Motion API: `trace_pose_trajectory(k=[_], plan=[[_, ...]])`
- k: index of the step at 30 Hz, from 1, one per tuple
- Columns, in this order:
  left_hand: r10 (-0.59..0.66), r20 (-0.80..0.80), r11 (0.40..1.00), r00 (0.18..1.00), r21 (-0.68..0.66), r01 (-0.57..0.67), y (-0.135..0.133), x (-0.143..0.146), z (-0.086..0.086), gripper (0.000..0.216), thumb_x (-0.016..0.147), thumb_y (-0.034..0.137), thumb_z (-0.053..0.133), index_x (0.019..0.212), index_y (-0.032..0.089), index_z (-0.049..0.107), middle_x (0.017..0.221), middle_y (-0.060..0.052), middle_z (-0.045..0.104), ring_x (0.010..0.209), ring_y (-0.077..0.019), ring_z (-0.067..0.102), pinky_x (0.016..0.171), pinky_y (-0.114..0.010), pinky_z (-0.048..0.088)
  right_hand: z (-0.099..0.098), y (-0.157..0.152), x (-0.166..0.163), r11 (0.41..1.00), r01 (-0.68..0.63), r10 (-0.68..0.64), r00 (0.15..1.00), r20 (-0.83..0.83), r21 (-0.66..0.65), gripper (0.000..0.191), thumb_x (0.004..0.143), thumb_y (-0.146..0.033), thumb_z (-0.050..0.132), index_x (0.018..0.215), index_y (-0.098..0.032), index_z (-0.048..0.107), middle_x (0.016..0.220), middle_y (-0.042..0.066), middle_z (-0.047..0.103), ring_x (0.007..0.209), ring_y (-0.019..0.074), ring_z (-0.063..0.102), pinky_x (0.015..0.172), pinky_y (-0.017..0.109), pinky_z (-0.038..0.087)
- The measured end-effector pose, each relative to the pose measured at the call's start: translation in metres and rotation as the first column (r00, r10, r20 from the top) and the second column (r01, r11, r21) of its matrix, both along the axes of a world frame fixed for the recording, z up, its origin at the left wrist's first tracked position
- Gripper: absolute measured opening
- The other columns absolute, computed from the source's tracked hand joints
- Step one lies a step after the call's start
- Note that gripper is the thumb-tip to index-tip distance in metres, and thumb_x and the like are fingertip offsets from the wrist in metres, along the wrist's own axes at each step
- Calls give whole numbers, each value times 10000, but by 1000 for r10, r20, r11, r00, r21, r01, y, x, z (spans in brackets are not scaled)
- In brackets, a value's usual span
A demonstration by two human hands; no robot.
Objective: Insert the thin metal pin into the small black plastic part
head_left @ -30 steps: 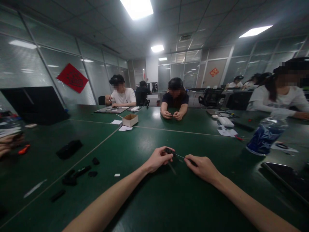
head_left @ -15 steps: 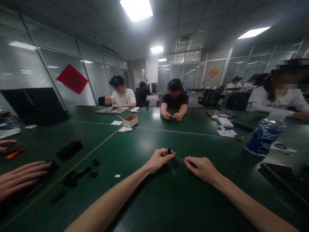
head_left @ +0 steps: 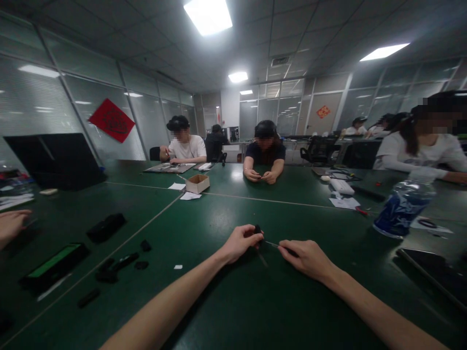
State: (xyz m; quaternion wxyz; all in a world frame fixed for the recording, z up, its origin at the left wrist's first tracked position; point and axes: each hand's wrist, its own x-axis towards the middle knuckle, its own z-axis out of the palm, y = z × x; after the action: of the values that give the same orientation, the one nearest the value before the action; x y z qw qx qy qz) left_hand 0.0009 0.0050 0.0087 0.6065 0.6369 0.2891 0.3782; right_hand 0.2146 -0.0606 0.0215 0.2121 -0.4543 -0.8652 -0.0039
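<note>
My left hand [head_left: 239, 243] is curled round a small black part [head_left: 258, 229], pinching it just above the green table [head_left: 233, 301]. My right hand [head_left: 306, 257] is closed on a thin screwdriver [head_left: 273, 244], whose metal shaft runs left with its tip at the black part. The two hands sit close together near the middle of the table, forearms stretched out from the bottom edge.
Small black pieces [head_left: 120, 262] and a black case [head_left: 105, 226] lie to the left, with a green-topped black device [head_left: 54, 262] and another person's hand [head_left: 10, 226]. A water bottle [head_left: 403, 206] stands right, a cardboard box [head_left: 197, 183] farther back. People sit across the table.
The other person's hand at the left reached in, then drew back, leaving a green-topped black device on the table. My hands have stayed together with the part and screwdriver.
</note>
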Motion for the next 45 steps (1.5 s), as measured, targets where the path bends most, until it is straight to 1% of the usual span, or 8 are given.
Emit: trace_pose_trajectory(k=[6,11,16,22,25,29,37,45], plan=[[-12,-30,1000,999,1,12,-2,0,4,369,712,395,677,939,107,635,807,-45,623,703,-127,538,656,-247,410,-1,0,0,1000,3,-3,1000,24,8,417,951,-374,271,933,-183,641,710,40,658,593,132,604,557,219,439],[-15,-76,1000,997,26,17,-2,-2,4,357,677,395,701,893,115,647,788,-38,637,679,-130,536,655,-259,406,-4,0,0,999,-5,3,999,43,43,375,927,-346,325,950,-177,659,696,50,650,571,136,587,536,226,416],[-12,-99,998,995,53,18,-1,-3,3,331,695,392,682,880,121,646,799,-41,648,680,-133,544,651,-261,405,-5,-1,1,999,-40,37,996,80,35,376,939,-311,306,1038,-160,636,753,63,651,604,137,585,555,232,431],[12,-40,1000,999,-12,-13,-1,-1,2,332,681,389,703,861,118,637,821,-61,672,783,-169,600,727,-281,421,-9,1,3,996,-55,51,997,52,66,369,959,-330,303,1085,-165,608,808,78,656,655,158,606,576,251,457],[19,12,999,1000,-51,-19,-1,-1,3,354,648,380,737,860,115,640,838,-67,683,817,-178,614,786,-299,428,-9,2,3,995,-59,55,997,47,86,373,963,-334,296,1085,-166,607,804,78,655,638,156,603,560,249,455],[18,53,998,998,-54,-15,-2,-2,4,359,627,357,762,865,113,648,863,-79,691,870,-192,622,825,-306,431,-8,1,3,991,-59,51,996,72,117,385,969,-342,293,1090,-151,605,777,74,640,598,147,589,525,236,437],[49,89,996,995,-75,-42,-1,-2,2,365,621,328,772,879,107,640,878,-81,685,817,-169,609,763,-288,450,-12,2,5,989,-43,30,995,93,144,449,987,-378,228,1121,-146,588,775,73,618,588,125,563,516,207,430],[28,105,996,994,-87,-19,0,-3,2,359,624,334,770,875,116,635,847,-54,668,786,-152,599,753,-290,450,-10,1,4,988,-47,35,996,86,147,486,991,-384,203,1129,-121,588,790,87,622,600,129,568,531,215,450]])
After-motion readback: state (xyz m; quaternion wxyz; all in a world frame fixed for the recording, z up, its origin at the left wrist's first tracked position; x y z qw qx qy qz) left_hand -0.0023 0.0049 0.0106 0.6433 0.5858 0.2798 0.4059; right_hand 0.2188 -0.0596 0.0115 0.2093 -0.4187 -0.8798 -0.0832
